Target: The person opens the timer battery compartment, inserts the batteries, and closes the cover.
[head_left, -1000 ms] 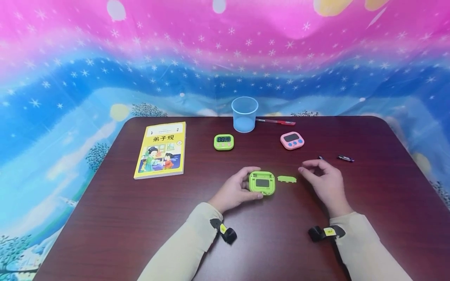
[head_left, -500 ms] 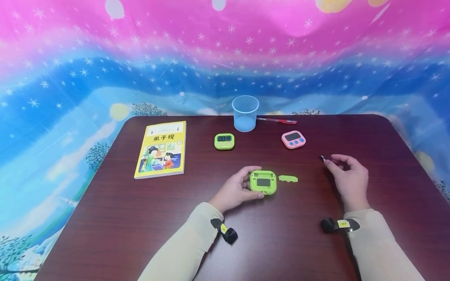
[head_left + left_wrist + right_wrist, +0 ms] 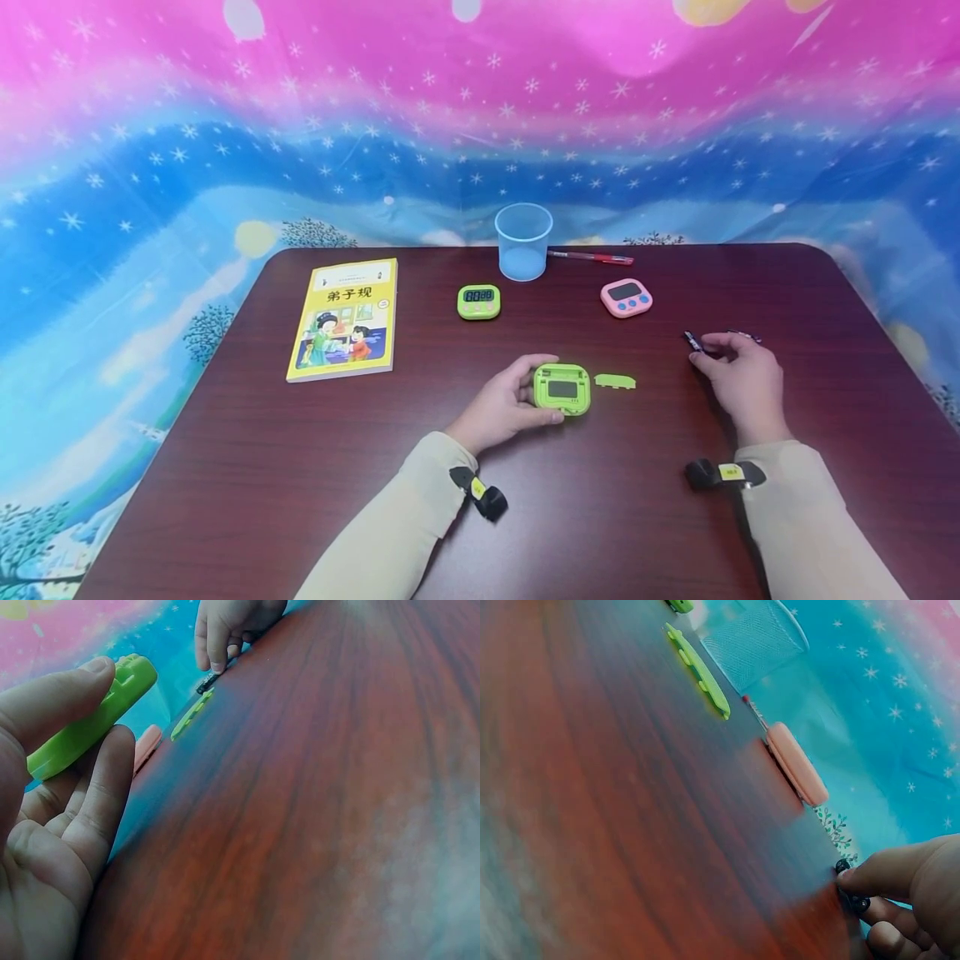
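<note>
My left hand [image 3: 506, 400] grips a green kitchen timer [image 3: 562, 389] by its left side, thumb and fingers at opposite edges. The timer's back faces me, with its battery compartment uncovered. Just right of it lies the green battery cover [image 3: 615, 382]. Farther right, my right hand [image 3: 742, 379] pinches a small dark battery [image 3: 692, 341] between thumb and fingers, close over the table. A second battery [image 3: 745, 336] shows partly behind that hand. In the right wrist view the thumb [image 3: 885, 874] lies on the dark battery.
Behind stand another green timer [image 3: 478, 302] with a lit display and a pink timer [image 3: 626, 298]. A blue mesh cup [image 3: 522, 242] stands at the back edge, a red pen [image 3: 592, 257] beside it. On the left lies a yellow book [image 3: 343, 321].
My right hand has moved right, from beside the battery cover to the batteries, and its fingers have come together on one. My left hand keeps holding the timer in place.
</note>
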Motion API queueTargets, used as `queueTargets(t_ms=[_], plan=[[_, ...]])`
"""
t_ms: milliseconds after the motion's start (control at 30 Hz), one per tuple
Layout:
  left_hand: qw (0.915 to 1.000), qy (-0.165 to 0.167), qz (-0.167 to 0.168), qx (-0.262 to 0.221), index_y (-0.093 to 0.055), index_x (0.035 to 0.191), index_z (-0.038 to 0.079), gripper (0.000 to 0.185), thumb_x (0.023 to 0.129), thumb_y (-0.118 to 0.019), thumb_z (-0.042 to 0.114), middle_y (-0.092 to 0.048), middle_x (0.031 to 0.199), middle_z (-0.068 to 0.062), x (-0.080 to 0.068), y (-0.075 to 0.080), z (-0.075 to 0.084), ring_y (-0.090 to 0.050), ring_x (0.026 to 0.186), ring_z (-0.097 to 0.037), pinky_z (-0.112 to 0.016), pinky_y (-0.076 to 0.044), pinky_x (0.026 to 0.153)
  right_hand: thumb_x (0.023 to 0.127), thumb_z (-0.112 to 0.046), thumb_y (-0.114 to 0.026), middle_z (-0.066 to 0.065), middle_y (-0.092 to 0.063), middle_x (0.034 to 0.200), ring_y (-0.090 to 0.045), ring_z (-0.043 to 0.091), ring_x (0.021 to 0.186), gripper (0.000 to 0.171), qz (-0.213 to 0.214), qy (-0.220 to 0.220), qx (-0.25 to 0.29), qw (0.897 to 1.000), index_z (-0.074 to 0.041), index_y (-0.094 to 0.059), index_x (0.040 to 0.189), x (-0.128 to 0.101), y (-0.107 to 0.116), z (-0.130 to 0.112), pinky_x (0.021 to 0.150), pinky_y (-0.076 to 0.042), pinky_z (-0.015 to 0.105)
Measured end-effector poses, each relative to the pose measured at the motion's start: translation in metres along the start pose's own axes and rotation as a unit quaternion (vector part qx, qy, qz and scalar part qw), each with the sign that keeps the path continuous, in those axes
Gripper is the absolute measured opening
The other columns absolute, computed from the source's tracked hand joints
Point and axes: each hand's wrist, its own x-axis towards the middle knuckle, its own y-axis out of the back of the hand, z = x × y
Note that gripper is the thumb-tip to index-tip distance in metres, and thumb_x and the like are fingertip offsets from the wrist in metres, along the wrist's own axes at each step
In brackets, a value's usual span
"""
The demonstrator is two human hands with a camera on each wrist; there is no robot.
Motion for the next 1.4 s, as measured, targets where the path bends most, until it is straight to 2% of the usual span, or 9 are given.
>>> queueTargets(t_ms=[100,233,333,500,633,767,967,1233,1400], plan=[[1.0,-0.004,0.0,0.003,-0.043,0.147,0.004,0.078,0.08,-0.081,-0.007,-0.067,0.124,-0.015,0.001,-0.001,0.0,-0.07,0.102,-0.018,-0.028,-0.059,0.087,0.093,-0.017,-0.072,0.018,-0.069,0.112,-0.058,0.018,0.082,0.033,0.007,0.01,-0.006,1.0,-0.002,-0.068,0.122,0.0,0.002,0.001,0.066,-0.043,0.028],[1.0,-0.007,0.0,0.006,-0.042,0.146,0.003,0.077,0.08,-0.08,-0.008,-0.068,0.123,-0.015,0.001,-0.001,0.001,-0.07,0.1,-0.018,-0.029,-0.059,0.086,0.092,-0.016,-0.07,0.014,-0.072,0.105,-0.053,-0.003,0.074,0.029,0.031,0.018,0.02,0.999,-0.003,-0.071,0.118,0.0,0.002,0.004,0.067,-0.042,0.021],[0.9999,-0.005,0.0,0.011,-0.042,0.147,0.004,0.078,0.08,-0.08,-0.007,-0.068,0.123,-0.014,0.001,-0.001,0.001,-0.07,0.099,-0.017,-0.03,-0.059,0.086,0.092,-0.017,-0.071,-0.002,-0.071,0.096,-0.053,-0.009,0.073,0.029,0.054,-0.002,0.08,0.995,-0.005,-0.072,0.119,0.0,-0.001,0.004,0.065,-0.043,0.013],[0.9999,-0.002,0.003,0.013,-0.042,0.147,0.005,0.078,0.079,-0.081,-0.007,-0.068,0.123,-0.013,-0.001,0.0,0.001,-0.071,0.099,-0.017,-0.03,-0.059,0.086,0.09,-0.017,-0.075,-0.02,-0.066,0.088,-0.062,-0.003,0.077,0.03,0.065,-0.026,0.198,0.978,-0.006,-0.072,0.118,-0.004,-0.004,-0.002,0.065,-0.049,0.008],[0.9999,-0.004,-0.001,0.012,-0.042,0.147,0.004,0.079,0.079,-0.081,-0.007,-0.067,0.124,-0.013,0.0,0.001,0.001,-0.07,0.1,-0.017,-0.03,-0.059,0.087,0.092,-0.015,-0.074,-0.017,-0.07,0.09,-0.068,0.0,0.082,0.029,0.039,-0.012,0.238,0.97,-0.006,-0.071,0.119,-0.01,-0.004,-0.01,0.07,-0.053,0.008],[1.0,-0.005,-0.003,0.006,-0.042,0.147,0.004,0.078,0.08,-0.081,-0.007,-0.067,0.124,-0.013,0.0,0.0,0.001,-0.07,0.1,-0.017,-0.03,-0.059,0.087,0.091,-0.01,-0.073,-0.013,-0.072,0.091,-0.07,0.002,0.083,0.029,0.029,0.026,0.26,0.965,-0.001,-0.07,0.119,-0.017,-0.005,-0.018,0.073,-0.054,0.009],[0.9999,-0.008,-0.004,0.008,-0.042,0.147,0.005,0.079,0.08,-0.081,-0.007,-0.067,0.124,-0.013,0.0,0.0,0.001,-0.07,0.101,-0.018,-0.031,-0.059,0.088,0.088,-0.002,-0.075,-0.009,-0.072,0.089,-0.069,0.004,0.077,0.024,0.025,0.068,0.298,0.952,0.002,-0.072,0.112,-0.029,-0.012,-0.034,0.066,-0.054,0.011],[0.9999,-0.009,-0.004,0.01,-0.042,0.147,0.004,0.078,0.08,-0.081,-0.007,-0.067,0.124,-0.014,0.0,0.0,0.0,-0.07,0.101,-0.017,-0.03,-0.059,0.087,0.086,-0.003,-0.078,-0.009,-0.071,0.091,-0.061,0.008,0.07,0.019,0.019,0.12,0.272,0.955,-0.001,-0.075,0.104,-0.047,-0.023,-0.055,0.059,-0.049,0.016],[0.9998,-0.012,-0.008,0.012,-0.041,0.148,0.003,0.079,0.08,-0.081,-0.006,-0.067,0.123,-0.014,0.001,0.0,-0.001,-0.07,0.099,-0.015,-0.03,-0.059,0.087,0.084,0.001,-0.078,0.005,-0.071,0.098,-0.064,0.007,0.079,0.016,-0.004,0.164,0.284,0.945,0.0,-0.074,0.1,-0.057,-0.029,-0.063,0.066,-0.053,0.014]])
